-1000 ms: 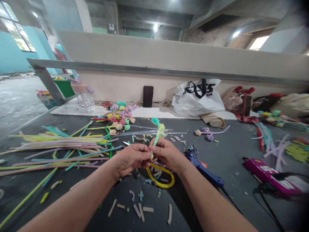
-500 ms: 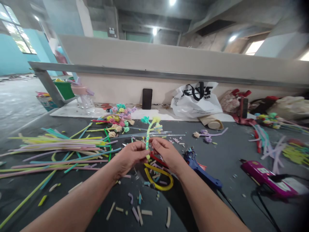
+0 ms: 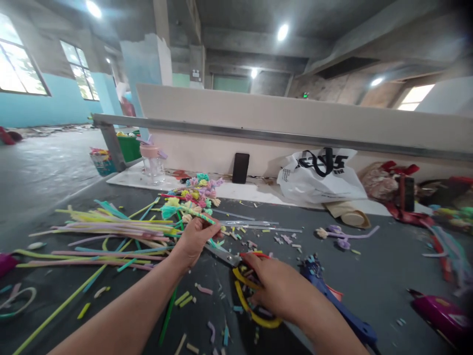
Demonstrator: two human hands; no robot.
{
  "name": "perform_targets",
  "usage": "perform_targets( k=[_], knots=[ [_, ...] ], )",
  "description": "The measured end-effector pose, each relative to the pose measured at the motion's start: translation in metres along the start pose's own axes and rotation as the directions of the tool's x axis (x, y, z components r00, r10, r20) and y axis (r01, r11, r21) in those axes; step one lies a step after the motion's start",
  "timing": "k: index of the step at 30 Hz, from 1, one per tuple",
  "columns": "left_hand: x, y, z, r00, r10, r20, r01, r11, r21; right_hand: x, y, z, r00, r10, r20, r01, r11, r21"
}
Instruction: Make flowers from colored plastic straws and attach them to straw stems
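My left hand [image 3: 197, 237] pinches the striped green and yellow stem of a pipe-cleaner flower [image 3: 170, 208], whose teal and pale yellow heads point left. Beneath that hand lie the metal blades of a pair of scissors [image 3: 223, 255]. My right hand [image 3: 277, 281] is closed about the red and yellow handles, some of its fingers out of sight under the palm. Just behind the held flower is a bunch of finished pipe-cleaner flowers [image 3: 199, 190].
Loose pipe cleaners [image 3: 121, 229] spread over the left of the dark table. Short cut bits lie around the scissors. To the right are a blue glue gun [image 3: 343, 308], a lilac flower stem [image 3: 356, 235] and a magenta tool [image 3: 441, 310]. A phone [image 3: 241, 167] and white bag [image 3: 321, 175] stand behind.
The flower has gone from upright between both hands to tilted left in my left hand. My right hand has left it, moving down onto the scissors. The view has shifted left and up.
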State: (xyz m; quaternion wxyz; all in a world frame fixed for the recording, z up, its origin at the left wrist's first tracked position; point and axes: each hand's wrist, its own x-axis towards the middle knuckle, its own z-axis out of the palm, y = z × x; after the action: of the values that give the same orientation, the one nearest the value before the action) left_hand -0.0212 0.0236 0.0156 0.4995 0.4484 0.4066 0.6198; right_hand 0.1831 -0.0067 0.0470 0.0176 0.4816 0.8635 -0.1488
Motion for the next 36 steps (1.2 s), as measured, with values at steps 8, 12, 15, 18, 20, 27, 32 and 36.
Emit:
perform_targets(
  k=[8,12,15,18,20,27,32,36],
  knots=[
    [0.002,-0.006,-0.001,0.999,0.025,-0.042,-0.02,0.993,0.12,0.003,0.0,0.007,0.996,-0.07,-0.059,0.07,0.998,-0.003],
    [0.003,-0.009,-0.003,0.997,0.044,-0.062,-0.036,0.991,0.132,0.008,0.012,0.004,0.998,-0.02,-0.063,0.034,0.971,0.236],
    [0.005,-0.009,-0.004,0.994,0.05,-0.101,-0.037,0.992,0.125,0.013,0.023,-0.001,1.0,0.004,-0.016,0.005,0.865,0.501],
    [0.005,-0.007,-0.003,0.989,0.052,-0.14,-0.038,0.995,0.095,0.017,0.03,-0.006,0.996,0.042,0.074,-0.083,0.674,0.734],
    [0.006,-0.006,-0.003,0.984,0.058,-0.169,-0.047,0.996,0.07,0.017,0.032,-0.009,0.991,0.058,0.123,-0.136,0.517,0.845],
    [0.009,-0.007,-0.009,0.951,0.117,-0.285,-0.113,0.993,0.028,0.013,0.029,-0.016,0.989,0.021,0.143,-0.132,-0.279,0.951],
    [0.01,-0.008,-0.01,0.949,0.121,-0.29,-0.115,0.993,0.036,0.021,0.018,-0.003,0.982,0.023,0.186,-0.157,-0.439,0.885],
    [0.009,-0.009,-0.009,0.949,0.114,-0.295,-0.107,0.994,0.037,0.024,0.014,0.01,0.988,-0.019,0.156,-0.157,-0.132,0.979]
  ],
)
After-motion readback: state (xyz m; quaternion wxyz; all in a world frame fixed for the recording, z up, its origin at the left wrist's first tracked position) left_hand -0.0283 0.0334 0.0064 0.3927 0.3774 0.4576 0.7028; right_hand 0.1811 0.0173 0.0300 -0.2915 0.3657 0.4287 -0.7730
